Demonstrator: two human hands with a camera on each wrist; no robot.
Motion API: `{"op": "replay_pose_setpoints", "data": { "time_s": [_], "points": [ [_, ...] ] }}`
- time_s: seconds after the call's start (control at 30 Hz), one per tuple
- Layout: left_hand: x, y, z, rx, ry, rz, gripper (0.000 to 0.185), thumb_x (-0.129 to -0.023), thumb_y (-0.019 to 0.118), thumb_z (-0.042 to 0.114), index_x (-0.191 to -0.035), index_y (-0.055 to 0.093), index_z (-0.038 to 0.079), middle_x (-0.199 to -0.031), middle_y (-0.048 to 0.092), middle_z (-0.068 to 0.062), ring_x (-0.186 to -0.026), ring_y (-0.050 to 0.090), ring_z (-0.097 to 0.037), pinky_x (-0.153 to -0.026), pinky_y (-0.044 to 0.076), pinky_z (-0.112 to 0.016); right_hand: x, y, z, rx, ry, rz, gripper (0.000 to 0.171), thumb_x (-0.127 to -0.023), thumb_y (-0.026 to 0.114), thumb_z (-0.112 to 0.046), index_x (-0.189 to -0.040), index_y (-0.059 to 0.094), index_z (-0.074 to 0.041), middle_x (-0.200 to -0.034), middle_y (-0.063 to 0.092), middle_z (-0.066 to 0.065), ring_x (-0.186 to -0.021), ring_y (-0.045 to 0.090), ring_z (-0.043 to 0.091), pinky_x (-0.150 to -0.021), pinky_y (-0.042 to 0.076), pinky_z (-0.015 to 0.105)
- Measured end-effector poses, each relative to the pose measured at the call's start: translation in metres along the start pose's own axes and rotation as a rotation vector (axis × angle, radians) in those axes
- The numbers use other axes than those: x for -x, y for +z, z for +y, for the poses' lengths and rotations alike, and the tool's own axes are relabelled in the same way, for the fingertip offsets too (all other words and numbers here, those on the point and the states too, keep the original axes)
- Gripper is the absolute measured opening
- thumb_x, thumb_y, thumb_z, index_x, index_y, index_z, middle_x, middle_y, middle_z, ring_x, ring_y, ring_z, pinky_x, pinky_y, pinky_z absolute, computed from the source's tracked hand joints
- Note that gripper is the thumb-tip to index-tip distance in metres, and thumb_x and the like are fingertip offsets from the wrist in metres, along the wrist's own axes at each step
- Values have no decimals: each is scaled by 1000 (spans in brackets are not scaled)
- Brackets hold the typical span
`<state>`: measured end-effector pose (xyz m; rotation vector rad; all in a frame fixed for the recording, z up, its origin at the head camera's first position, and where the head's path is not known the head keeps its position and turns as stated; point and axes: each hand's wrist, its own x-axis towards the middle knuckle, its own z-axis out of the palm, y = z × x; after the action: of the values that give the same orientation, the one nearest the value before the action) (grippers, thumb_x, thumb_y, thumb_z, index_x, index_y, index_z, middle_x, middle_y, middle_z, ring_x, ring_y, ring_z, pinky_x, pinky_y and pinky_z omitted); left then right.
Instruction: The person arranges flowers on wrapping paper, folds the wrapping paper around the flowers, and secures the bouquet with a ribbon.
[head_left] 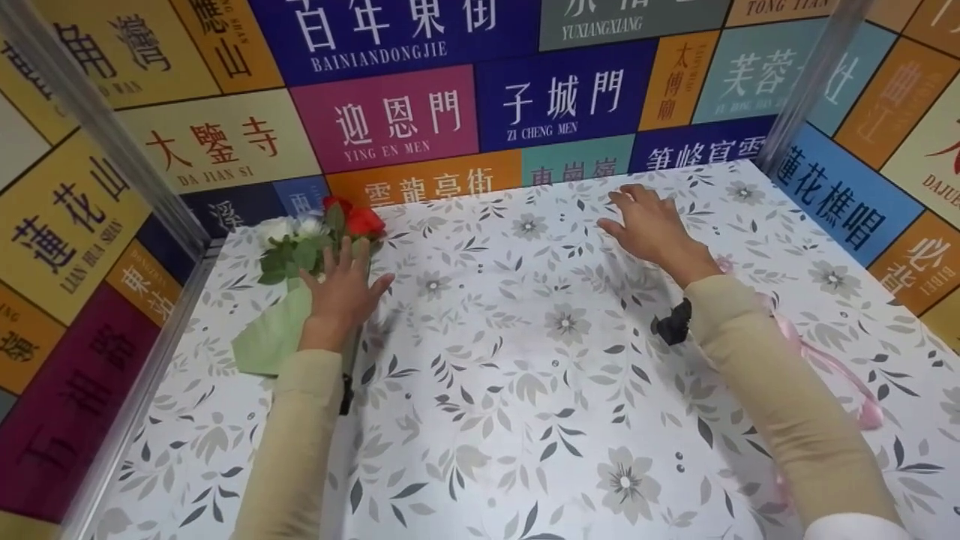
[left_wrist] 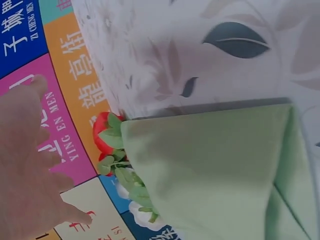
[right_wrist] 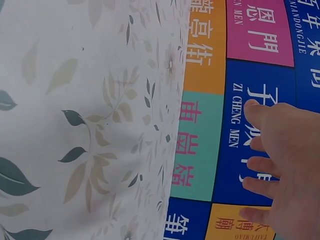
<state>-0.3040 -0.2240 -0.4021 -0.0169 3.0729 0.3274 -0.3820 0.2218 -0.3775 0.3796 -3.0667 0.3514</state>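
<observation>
A bouquet in pale green wrapping paper (head_left: 270, 330) lies at the left of the table, its red roses (head_left: 365, 222) and white flowers (head_left: 276, 229) toward the back wall. Over it, in the head view, my left hand (head_left: 339, 296) spreads its fingers and holds nothing. The left wrist view shows the folded green wrapper (left_wrist: 210, 165) apart from the left hand (left_wrist: 25, 165). Toward the back right of the table, my right hand (head_left: 651, 231) hovers with relaxed, parted fingers. Nothing is in the right hand (right_wrist: 285, 165) in the right wrist view either.
A pink ribbon (head_left: 832, 360) trails over the table beside the right forearm. White cloth with grey flowers and leaves covers the table (head_left: 495, 390). Colourful panels with Chinese lettering (head_left: 386, 112) stand along the back and sides, with metal posts (head_left: 112, 127) at the corners.
</observation>
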Motion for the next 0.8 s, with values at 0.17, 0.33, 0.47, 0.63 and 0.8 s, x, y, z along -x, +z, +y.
{"op": "replay_pose_setpoints", "data": {
  "time_s": [0.17,0.33,0.47,0.63,0.8],
  "points": [
    [4,9,-7,-24,-28,-30,77,-104,40,53,-162,9,13,-168,1,-20,-152,0,-52,-109,1,-82,9,1,10,-10,75,-53,69,-105,48,-42,-156,27,-1,-161,20,29,-146,23,51,-113,17,73],
    [11,11,-16,21,-65,-68,74,-104,43,49,-160,17,9,-166,7,-27,-149,7,-57,-106,9,-85,35,-5,34,-14,179,-188,77,-102,53,-39,-153,23,10,-154,17,41,-138,24,60,-109,24,73],
    [19,8,-27,87,-85,-79,71,-105,42,44,-158,20,3,-163,12,-32,-147,11,-59,-106,10,-85,65,-15,56,-50,301,-365,87,-95,62,-47,-148,27,11,-151,10,46,-130,28,65,-100,33,77],
    [31,6,-37,109,-30,-47,60,-105,43,36,-149,37,-4,-149,36,-37,-136,37,-56,-104,26,-79,102,-31,89,-65,348,-526,101,-83,71,-60,-143,34,12,-144,25,47,-124,36,63,-94,40,74],
    [41,9,-42,108,-6,-15,53,-104,46,31,-141,48,-7,-137,48,-37,-123,50,-54,-100,38,-72,128,-40,115,-46,375,-600,111,-73,77,-67,-136,38,16,-129,45,44,-110,48,55,-83,50,63]
  ]
}}
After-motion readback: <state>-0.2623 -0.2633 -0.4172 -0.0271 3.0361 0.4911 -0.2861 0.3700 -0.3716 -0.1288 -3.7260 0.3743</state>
